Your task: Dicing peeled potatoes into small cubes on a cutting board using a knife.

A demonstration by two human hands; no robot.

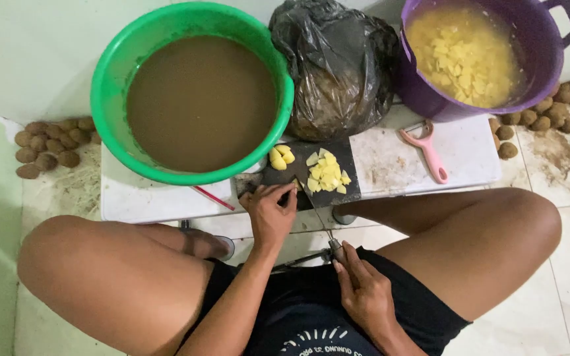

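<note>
Left hand (270, 212) on dark cutting board (311, 173), low white table (430, 155), tiled floor (562, 264)

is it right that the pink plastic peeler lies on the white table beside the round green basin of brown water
Not quite. The head view shows the pink plastic peeler on the white table beside the purple bucket of cut potato pieces, not the round green basin of brown water.

You're on a tiled home floor (562, 264), working at a low white table (456, 151). Basins, a cutting board (298, 173) of cut potato and a pink peeler (428, 150) mark informal kitchen prep.
</note>
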